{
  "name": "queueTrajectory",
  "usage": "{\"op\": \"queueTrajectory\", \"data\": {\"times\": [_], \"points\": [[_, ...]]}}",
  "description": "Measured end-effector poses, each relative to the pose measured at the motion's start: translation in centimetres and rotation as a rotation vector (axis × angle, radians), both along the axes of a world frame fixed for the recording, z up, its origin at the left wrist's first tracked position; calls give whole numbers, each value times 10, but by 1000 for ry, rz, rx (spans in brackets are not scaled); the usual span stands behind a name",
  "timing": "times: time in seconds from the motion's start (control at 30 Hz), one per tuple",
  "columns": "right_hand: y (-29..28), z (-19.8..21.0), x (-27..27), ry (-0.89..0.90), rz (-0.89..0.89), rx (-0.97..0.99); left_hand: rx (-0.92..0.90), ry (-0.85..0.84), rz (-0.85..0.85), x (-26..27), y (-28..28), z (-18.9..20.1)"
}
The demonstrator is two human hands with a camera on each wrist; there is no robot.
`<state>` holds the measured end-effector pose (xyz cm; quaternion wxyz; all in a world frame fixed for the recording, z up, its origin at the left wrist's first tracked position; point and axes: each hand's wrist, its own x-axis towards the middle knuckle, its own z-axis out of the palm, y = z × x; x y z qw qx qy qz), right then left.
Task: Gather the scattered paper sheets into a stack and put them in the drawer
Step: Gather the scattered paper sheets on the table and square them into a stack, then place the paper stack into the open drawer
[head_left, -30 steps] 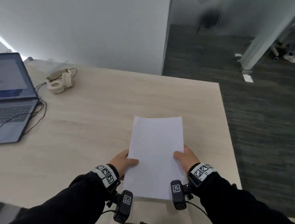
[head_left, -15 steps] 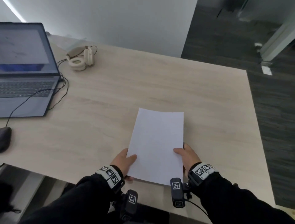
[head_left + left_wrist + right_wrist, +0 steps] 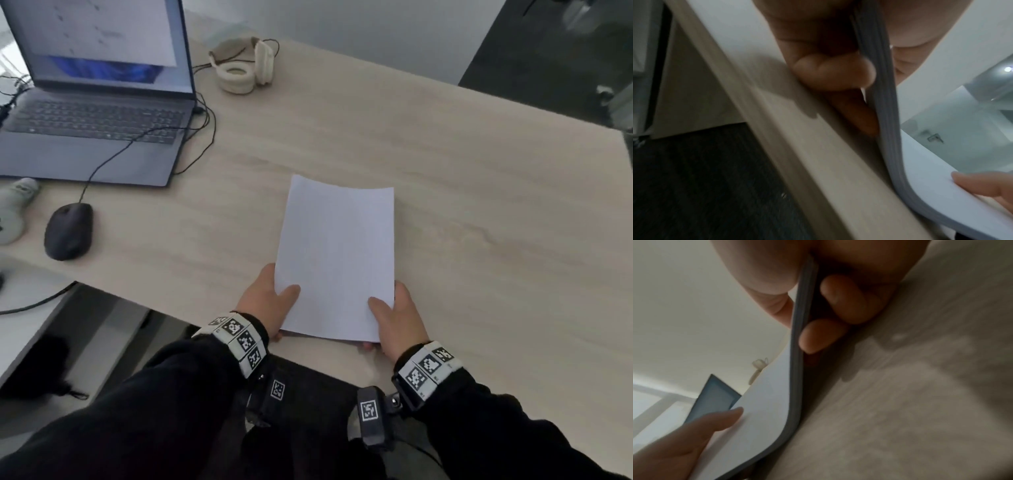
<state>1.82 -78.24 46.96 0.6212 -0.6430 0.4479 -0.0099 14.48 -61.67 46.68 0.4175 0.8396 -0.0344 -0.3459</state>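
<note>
A stack of white paper sheets (image 3: 337, 253) hangs just above the light wooden desk (image 3: 479, 205), near its front edge. My left hand (image 3: 270, 301) grips the stack's lower left side, thumb on top and fingers beneath. My right hand (image 3: 397, 315) grips the lower right side the same way. The left wrist view shows the stack's layered grey edge (image 3: 888, 129) with my curled fingers (image 3: 834, 71) under it. In the right wrist view the stack edge (image 3: 797, 369) is pinched between thumb and fingers (image 3: 818, 337). No drawer is in view.
An open laptop (image 3: 92, 99) stands at the back left with cables trailing off it. Cream headphones (image 3: 246, 65) lie behind it, and a black mouse (image 3: 68, 229) lies at the left edge. Dark floor (image 3: 548, 44) lies beyond the desk's right side.
The stack, held in both hands, has come toward the desk's near edge. The head view has swung left and down, bringing the laptop, mouse and space under the desk into sight.
</note>
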Motion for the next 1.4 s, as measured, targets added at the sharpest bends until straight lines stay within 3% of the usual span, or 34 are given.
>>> {"op": "queueTrajectory", "data": {"times": [0.2, 0.57, 0.77, 0.93, 1.13, 1.4], "points": [[-11, -21, 28, -92, 155, -228, -151, -117, 168, 3, 5, -19], [10, -28, 2, -276, 215, -252, -263, -393, 151, -26, 42, -36], [112, -30, -54, -474, 344, -222, -552, -342, 346, -111, 167, -37], [214, -36, -96, -542, 481, -81, -673, -246, 556, -193, 276, -40], [305, -46, -135, -425, 717, -24, -500, -167, 765, -276, 367, -52], [380, -92, -145, -154, 902, 32, -433, -45, 983, -324, 447, -73]]}}
